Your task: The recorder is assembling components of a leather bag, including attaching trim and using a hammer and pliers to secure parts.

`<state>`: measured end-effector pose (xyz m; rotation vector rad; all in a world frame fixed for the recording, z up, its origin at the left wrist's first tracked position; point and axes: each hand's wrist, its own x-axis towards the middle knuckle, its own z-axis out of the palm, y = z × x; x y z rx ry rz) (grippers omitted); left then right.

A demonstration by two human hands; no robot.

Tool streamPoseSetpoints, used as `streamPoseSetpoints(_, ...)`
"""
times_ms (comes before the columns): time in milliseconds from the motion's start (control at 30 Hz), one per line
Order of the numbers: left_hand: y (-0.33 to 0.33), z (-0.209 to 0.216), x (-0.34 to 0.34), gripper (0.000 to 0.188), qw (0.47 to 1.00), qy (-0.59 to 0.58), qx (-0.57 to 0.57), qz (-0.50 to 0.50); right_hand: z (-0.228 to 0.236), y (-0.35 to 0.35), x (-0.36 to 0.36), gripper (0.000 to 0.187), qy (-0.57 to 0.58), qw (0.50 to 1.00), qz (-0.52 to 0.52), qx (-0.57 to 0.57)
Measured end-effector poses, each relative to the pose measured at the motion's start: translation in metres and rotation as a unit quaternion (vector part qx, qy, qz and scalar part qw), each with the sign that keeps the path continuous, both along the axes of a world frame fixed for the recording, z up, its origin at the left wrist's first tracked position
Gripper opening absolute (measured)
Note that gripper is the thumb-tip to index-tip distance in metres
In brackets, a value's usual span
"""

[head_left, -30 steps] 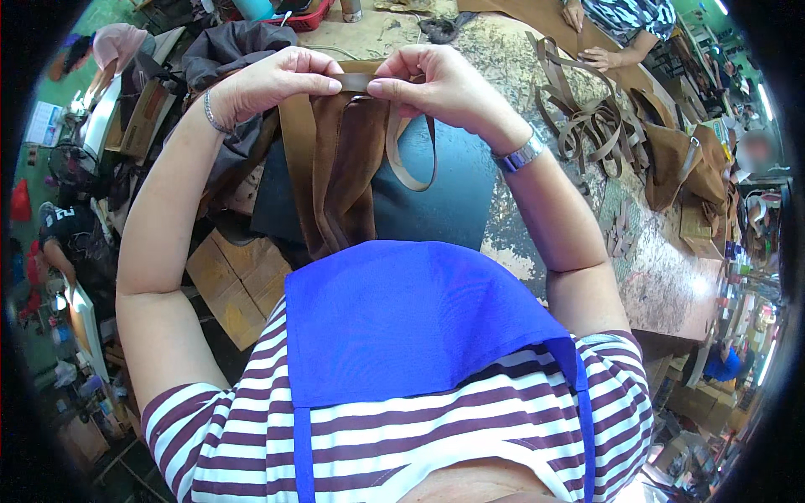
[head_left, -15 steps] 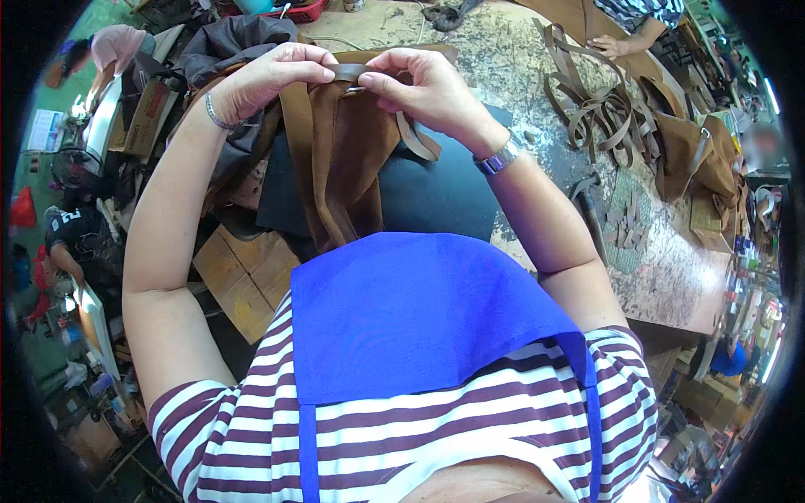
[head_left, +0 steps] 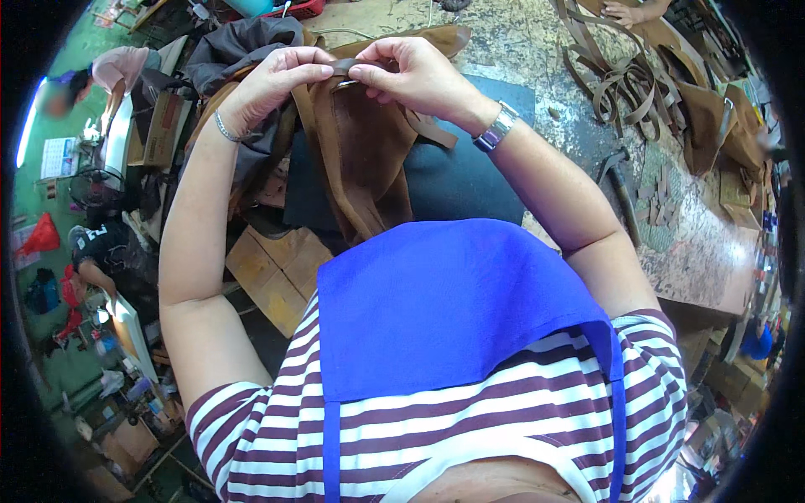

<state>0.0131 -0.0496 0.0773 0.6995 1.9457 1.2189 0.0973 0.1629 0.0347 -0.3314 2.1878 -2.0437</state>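
Left hand (head_left: 278, 81) and right hand (head_left: 421, 77) each pinch a brown strap (head_left: 343, 67) between thumb and fingers, a short length showing between them, at the top of a brown leather piece (head_left: 362, 138). The leather hangs toward the worker's blue apron (head_left: 461, 310), in front of a dark mat (head_left: 457, 180) on the worktable (head_left: 516, 50). To the right lie a hammer (head_left: 621, 193) and a tangle of straps (head_left: 629, 92); another person's hand (head_left: 622, 12) shows beyond.

Brown piece (head_left: 362, 138): suede-like (quite matt).
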Motion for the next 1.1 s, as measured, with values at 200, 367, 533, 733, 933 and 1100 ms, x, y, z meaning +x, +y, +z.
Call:
streamPoseSetpoints(200,0.001,0.002,-0.003,0.044,0.998,0.057,0.033,0.009,-0.003,0.000,-0.008,0.027,-0.010,1.000,0.001,0.023)
streamPoseSetpoints(367,0.004,0.007,-0.002,0.049,0.999,-0.006,0.031,0.029,0.003,0.005,-0.011,0.030,-0.020,0.999,0.017,0.037)
streamPoseSetpoints(533,0.003,0.006,-0.007,0.048,1.000,0.013,0.020,0.019,0.022,0.031,-0.023,0.038,0.020,0.984,0.081,0.159)
streamPoseSetpoints(733,-0.007,-0.002,-0.013,0.049,0.998,-0.006,0.040,0.048,0.032,0.030,-0.024,0.025,0.038,0.978,0.066,0.194)
streamPoseSetpoints(933,-0.012,-0.010,-0.016,0.050,0.995,-0.039,0.066,0.067,-0.011,0.019,-0.034,0.035,0.087,0.989,0.054,0.108)
streamPoseSetpoints(1100,-0.015,-0.014,-0.015,0.050,0.990,-0.067,0.092,0.084,-0.020,0.012,-0.031,0.034,0.038,0.995,0.045,0.083)
